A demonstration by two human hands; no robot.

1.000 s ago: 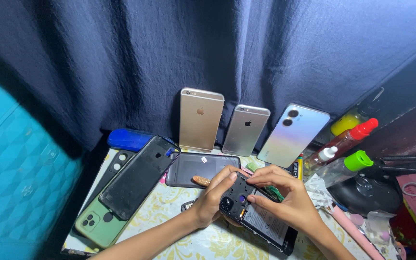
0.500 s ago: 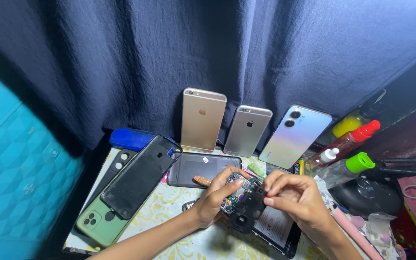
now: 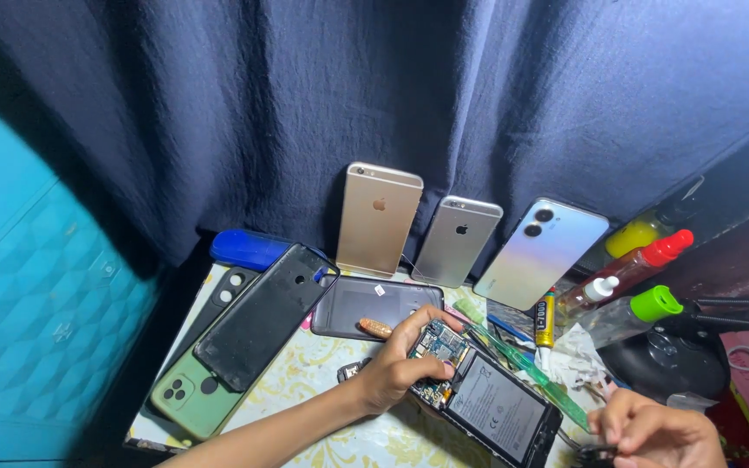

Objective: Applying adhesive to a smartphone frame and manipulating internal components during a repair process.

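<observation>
On table point(image 3: 322, 381), left hand point(image 3: 396, 368) grips opened phone point(image 3: 487, 400) (1 board bared) — steady.

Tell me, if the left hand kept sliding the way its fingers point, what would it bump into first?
The left hand grips the opened phone, fingers pointing up and right. Going on, it would probably first meet the green tool lying beside the phone, though depth is hard to judge.
</observation>
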